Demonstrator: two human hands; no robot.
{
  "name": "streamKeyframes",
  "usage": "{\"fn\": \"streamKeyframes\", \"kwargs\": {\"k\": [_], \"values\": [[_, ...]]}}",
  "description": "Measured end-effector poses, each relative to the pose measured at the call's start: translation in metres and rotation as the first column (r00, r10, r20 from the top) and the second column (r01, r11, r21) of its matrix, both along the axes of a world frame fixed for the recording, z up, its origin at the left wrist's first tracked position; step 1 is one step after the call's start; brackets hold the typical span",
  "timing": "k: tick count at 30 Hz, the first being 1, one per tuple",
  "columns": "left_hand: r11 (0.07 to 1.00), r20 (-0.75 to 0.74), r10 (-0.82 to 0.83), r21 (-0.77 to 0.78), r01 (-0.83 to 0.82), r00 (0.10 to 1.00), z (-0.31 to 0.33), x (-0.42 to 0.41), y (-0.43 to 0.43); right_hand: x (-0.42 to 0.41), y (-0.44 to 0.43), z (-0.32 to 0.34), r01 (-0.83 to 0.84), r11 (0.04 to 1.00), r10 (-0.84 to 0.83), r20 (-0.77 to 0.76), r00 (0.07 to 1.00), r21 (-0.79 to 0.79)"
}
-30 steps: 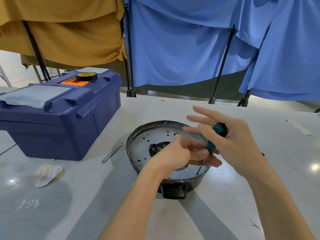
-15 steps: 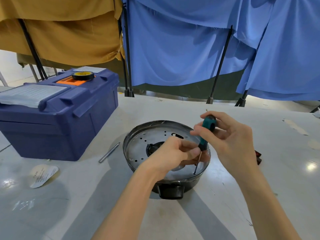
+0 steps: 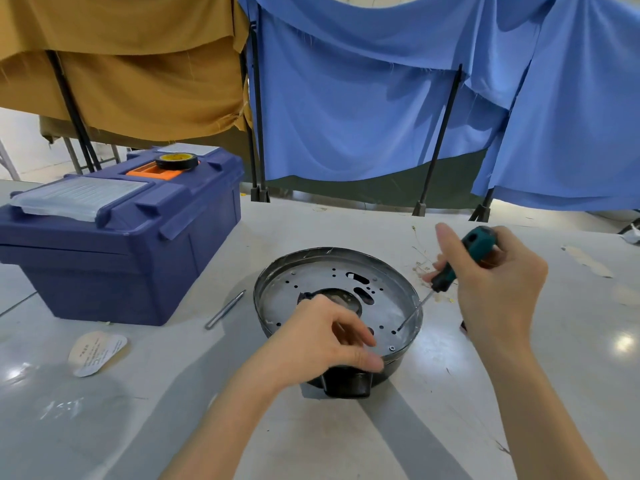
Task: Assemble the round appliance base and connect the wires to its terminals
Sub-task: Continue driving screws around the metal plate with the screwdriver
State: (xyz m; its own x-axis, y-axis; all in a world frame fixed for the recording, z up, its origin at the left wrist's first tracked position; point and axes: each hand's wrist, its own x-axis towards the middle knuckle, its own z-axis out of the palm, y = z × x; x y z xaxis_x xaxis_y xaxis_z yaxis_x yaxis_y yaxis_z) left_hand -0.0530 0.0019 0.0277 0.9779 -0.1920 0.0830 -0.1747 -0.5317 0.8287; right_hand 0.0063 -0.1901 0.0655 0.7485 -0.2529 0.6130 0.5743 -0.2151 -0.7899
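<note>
The round appliance base (image 3: pixel 277 292), a black pot with a perforated metal plate set in its top, stands on the white table in front of me. My left hand (image 3: pixel 318 337) rests on its near rim with the fingers loosely curled and nothing visible in them. My right hand (image 3: pixel 498 289) grips a teal-and-black screwdriver (image 3: pixel 464 254) to the right of the base. The shaft slants down to the left, and its tip touches the plate near a hole at the right side. A small screw (image 3: pixel 392 348) sits in the plate by the near-right rim. No wires are in view.
A dark blue toolbox (image 3: pixel 121 244) stands to the left with a roll of black tape (image 3: pixel 177 161) on its lid. A thin metal rod (image 3: pixel 225 309) lies between toolbox and base. A paper label (image 3: pixel 97 351) lies at the front left. Cloth screens on black stands (image 3: pixel 436 168) close off the back.
My right hand has moved right and tilted the screwdriver, so its tip now meets the plate from the right. My left hand has let go of the shaft and dropped to the near rim.
</note>
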Motion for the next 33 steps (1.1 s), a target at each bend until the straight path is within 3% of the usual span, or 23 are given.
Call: {"fn": "streamKeyframes", "kwargs": {"k": [5,10,15,20,23,26,33], "values": [[0.962,0.042,0.041,0.267,-0.051,0.998,-0.007,-0.01,0.001,0.001,-0.02,-0.004,0.013,0.999,-0.01,-0.051,0.999,0.052],[0.969,0.023,0.141,0.202,-0.142,0.99,0.0,-0.016,0.036,-0.001,-0.034,-0.008,-0.069,0.998,0.068,-0.156,0.985,0.001],[0.873,0.233,0.373,0.239,-0.425,0.898,-0.013,-0.026,0.068,-0.016,-0.017,-0.028,-0.283,0.899,0.192,-0.279,0.941,-0.335],[0.754,0.268,0.529,0.285,-0.591,0.805,-0.05,-0.035,0.065,-0.035,0.008,-0.036,-0.464,0.729,0.274,-0.407,0.871,-0.503],[0.738,0.187,0.617,0.198,-0.645,0.764,-0.063,-0.037,0.056,-0.04,0.008,-0.037,-0.533,0.654,0.299,-0.464,0.834,-0.537],[0.811,0.032,0.573,0.124,-0.572,0.819,-0.067,-0.038,0.051,-0.041,0.005,-0.044,-0.486,0.601,0.221,-0.452,0.864,-0.635],[0.835,0.007,0.55,0.012,-0.55,0.835,-0.072,-0.036,0.037,-0.038,0.0,-0.056,-0.399,0.661,0.151,-0.409,0.9,-0.635]]}}
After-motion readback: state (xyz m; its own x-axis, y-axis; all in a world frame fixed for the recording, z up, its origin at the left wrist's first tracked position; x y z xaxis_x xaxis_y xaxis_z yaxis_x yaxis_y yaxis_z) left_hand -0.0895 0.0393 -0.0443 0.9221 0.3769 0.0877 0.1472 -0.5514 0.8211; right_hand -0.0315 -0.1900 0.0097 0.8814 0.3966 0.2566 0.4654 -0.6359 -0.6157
